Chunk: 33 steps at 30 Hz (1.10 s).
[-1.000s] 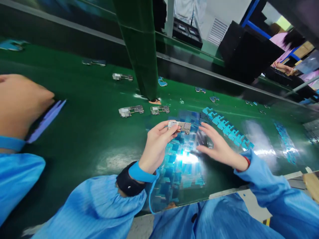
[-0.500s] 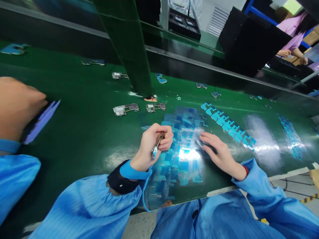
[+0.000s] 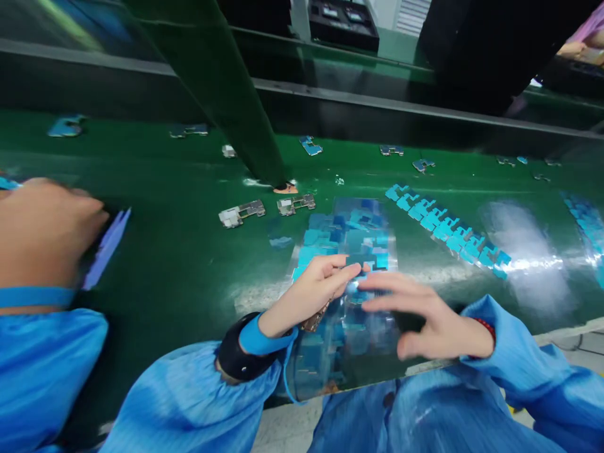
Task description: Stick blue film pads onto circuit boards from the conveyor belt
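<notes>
Since half a second ago the left hand [image 3: 309,292] has uncurled and stretched rightward, and the right hand [image 3: 436,314] has swung its thumb away from its fingers. Going left to right: a co-worker's hand [image 3: 51,233] sits beside a purple tool [image 3: 107,248] on the green bench [image 3: 179,264], then two loose boards [image 3: 242,214] lie near the foot of the pillar [image 3: 221,82]. Next the left hand, fingers closed on a board [image 3: 314,319] that pokes out under the palm, all above the blue film sheets [image 3: 358,206]. Right hand's fingers are apart, tips right by the left's; can't tell if they touch anything, kinda blurry. Past that, a slanted strip of blue pieces [image 3: 448,229]
</notes>
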Tool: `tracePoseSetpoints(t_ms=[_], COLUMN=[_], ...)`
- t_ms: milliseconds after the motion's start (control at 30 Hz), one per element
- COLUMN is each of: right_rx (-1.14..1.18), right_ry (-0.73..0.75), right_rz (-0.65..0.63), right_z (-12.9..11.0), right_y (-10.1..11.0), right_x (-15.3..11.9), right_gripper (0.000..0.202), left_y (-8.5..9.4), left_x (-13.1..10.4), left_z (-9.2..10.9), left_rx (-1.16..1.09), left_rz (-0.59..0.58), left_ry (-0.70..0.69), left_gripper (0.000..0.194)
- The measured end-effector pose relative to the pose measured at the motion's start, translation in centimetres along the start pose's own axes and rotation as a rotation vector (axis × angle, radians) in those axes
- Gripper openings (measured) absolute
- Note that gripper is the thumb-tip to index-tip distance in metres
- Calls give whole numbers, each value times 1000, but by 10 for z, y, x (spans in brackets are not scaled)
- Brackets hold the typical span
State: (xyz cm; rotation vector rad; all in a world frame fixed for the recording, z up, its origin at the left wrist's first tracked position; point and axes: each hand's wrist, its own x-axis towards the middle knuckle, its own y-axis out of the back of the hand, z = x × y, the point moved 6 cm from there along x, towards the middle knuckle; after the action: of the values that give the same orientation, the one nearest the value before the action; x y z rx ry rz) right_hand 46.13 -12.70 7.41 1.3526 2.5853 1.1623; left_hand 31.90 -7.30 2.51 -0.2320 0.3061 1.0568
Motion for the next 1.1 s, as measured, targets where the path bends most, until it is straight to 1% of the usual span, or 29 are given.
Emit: tracePoseSetpoints(t_ms=[100, 133, 167, 233, 300, 400, 467, 633, 733, 800, 833, 867, 967, 1033, 1100], right_rx=[-55, -70, -66, -45, -71, -175, -240, -452, -508, -455, -406, -346, -141, -25, 56], right_ry=[-180, -208, -213, -177, -132, -74, -29, 79, 126, 147, 148, 137, 62, -33, -175], right_rz=[292, 350, 377, 379, 375, 363, 352, 395, 397, 386, 383, 387, 456, 517, 550], right_z=[20, 24, 27, 27, 25, 22, 23, 22, 14, 7, 4, 2, 3, 9, 19], right_y=[20, 22, 22, 17, 12, 8, 5, 4, 5, 7, 8, 10, 18, 23, 26], right_x=[7, 7, 8, 9, 8, 5, 2, -7, -9, -10, -9, -9, -10, -10, -9], right_gripper=[30, 28, 26, 20, 18, 24, 31, 47, 46, 42, 39, 37, 35, 31, 22], left_y=[-11, -14, -16, -18, -20, -20, -20, -25, -23, -20, -16, -11, 12, 27, 40], left_x=[-6, -8, -9, -10, -10, -10, -10, -10, -10, -9, -8, -6, -2, 0, -2], left_z=[4, 5, 5, 4, 3, 1, 1, -5, -9, -7, -4, -1, 9, 12, 12], left_rx=[31, 32, 30, 18, 14, 15, 3, -59, -132, -146, -131, -89, 109, 189, 225], left_rz=[-131, -161, -185, -216, -231, -192, -157, -183, -199, -192, -172, -125, 101, 239, 381], left_ry=[-32, -40, -46, -50, -45, -23, -6, 7, 8, -8, -22, -44, -129, -151, -145], left_gripper=[39, 38, 35, 29, 31, 42, 44, 49, 55, 55, 53, 51, 44, 38, 27])
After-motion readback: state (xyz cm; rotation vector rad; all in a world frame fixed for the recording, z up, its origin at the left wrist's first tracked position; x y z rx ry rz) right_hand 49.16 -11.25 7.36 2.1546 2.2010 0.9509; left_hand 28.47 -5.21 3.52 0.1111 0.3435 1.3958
